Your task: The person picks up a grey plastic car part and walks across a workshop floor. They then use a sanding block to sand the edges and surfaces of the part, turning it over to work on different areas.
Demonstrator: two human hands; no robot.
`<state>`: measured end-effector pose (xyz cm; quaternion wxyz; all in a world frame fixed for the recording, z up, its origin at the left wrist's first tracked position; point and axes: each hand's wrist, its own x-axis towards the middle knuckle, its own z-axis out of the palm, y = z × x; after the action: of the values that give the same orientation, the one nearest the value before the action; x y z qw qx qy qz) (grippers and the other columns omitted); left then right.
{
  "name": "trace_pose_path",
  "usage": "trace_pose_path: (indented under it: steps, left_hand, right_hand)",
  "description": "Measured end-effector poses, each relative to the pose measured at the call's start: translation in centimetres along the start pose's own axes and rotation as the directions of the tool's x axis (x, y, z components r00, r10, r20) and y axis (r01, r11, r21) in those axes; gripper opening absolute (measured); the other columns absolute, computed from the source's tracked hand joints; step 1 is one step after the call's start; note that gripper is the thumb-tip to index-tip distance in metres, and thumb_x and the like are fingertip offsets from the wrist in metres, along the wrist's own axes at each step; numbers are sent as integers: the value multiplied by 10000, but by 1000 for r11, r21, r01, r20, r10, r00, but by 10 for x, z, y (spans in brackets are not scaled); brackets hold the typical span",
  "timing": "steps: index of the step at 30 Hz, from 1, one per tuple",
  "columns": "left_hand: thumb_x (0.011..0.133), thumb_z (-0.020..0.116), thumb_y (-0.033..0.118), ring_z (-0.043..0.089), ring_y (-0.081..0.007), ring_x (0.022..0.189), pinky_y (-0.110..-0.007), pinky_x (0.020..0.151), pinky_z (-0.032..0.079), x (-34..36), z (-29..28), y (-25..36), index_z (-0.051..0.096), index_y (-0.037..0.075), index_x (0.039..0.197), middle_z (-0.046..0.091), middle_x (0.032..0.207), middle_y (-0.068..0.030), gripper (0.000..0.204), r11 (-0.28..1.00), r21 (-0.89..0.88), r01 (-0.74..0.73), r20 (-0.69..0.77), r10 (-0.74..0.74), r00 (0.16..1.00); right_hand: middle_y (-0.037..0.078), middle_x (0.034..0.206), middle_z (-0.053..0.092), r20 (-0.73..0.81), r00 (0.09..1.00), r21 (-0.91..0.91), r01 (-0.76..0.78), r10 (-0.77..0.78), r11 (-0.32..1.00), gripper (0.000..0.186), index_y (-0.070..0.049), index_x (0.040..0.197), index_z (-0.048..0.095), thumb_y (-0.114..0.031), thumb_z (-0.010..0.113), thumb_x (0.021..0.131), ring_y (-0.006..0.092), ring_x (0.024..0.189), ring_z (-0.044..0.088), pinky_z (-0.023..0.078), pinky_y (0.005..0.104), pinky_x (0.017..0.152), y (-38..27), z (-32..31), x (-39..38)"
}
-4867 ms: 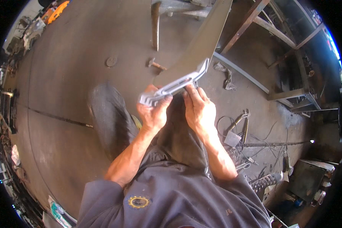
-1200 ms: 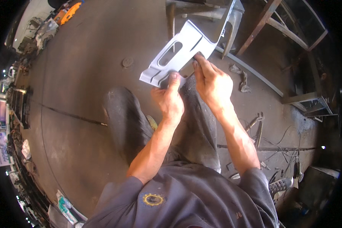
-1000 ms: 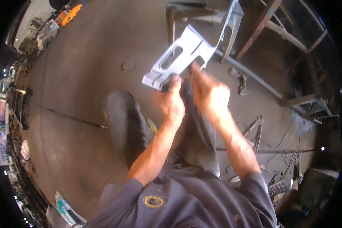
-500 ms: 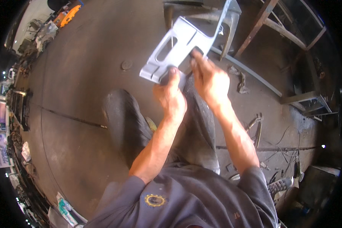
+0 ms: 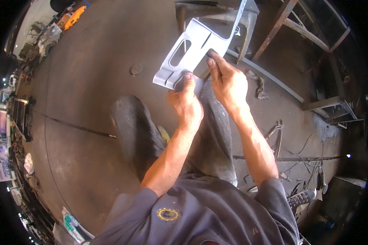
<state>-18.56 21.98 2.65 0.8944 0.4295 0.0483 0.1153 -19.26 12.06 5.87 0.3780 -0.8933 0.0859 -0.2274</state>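
A pale grey, bent panel (image 5: 199,38) with a long oval slot is held up in front of me above my knees. It has stepped ridges at its lower left end and a long, narrow arm rising at the upper right. My left hand (image 5: 186,104) is closed on the panel's lower edge, thumb on top and the other fingers hidden beneath. My right hand (image 5: 229,83) has its fingers bent and pressed together, with the dark fingertips against the panel's right-hand edge. Whether anything is pinched under those fingertips is hidden.
Beyond the panel stands a worn grey stool (image 5: 249,24), with a rusty metal frame (image 5: 276,28) to its right. On the floor lie a round disc (image 5: 136,69), a clamp-like tool (image 5: 277,136), tangled cables (image 5: 310,157) and a crumpled scrap (image 5: 261,87). Clutter lines the left side.
The panel and my left hand have shifted very slightly to the right. My right fingertips have moved a little on the panel's edge, and the grip of the left hand is unchanged.
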Motion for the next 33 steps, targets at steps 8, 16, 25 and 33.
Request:
trace_pose_path:
  steps: [8, 16, 25, 33]
  left_hand:
    - [876, 696, 79, 598, -171, 955, -310, 871, 464, -7, -22, -11, 620, -71, 1099, 654, 1068, -111, 280, 998, 2, 62, 0, -62, 998]
    - [908, 657, 86, 594, -187, 1013, -323, 896, 466, 9, -11, -8, 588, -71, 1156, 627, 1129, -125, 302, 990, -117, 81, 55, -75, 996]
    - [941, 622, 109, 604, -199, 1009, -328, 883, 489, 14, -17, -3, 567, -54, 1171, 625, 1106, -119, 287, 966, -179, 188, 53, -181, 982]
    - [943, 630, 134, 599, -204, 1012, -346, 901, 491, 12, -23, -6, 568, -41, 1171, 615, 1111, -106, 294, 966, -180, 184, 71, -174, 982]
  right_hand:
    - [159, 1121, 680, 42, 998, -63, 41, -39, 997, 308, -96, 1225, 655, -164, 634, 926, 290, 1005, 685, 556, 354, 849, -1, -5, -9]
    - [138, 1100, 689, 43, 994, 45, 98, -100, 994, 354, -160, 1268, 639, -162, 651, 914, 289, 947, 698, 559, 367, 793, 6, 2, -8]
    - [146, 1131, 661, 154, 973, 34, 171, -174, 985, 365, -193, 1292, 618, -203, 633, 928, 291, 971, 690, 573, 343, 773, 18, 12, -23]
    - [115, 1130, 674, 95, 964, 26, 249, -250, 968, 387, -285, 1288, 619, -282, 656, 903, 277, 1012, 676, 564, 340, 831, 24, 15, -29]
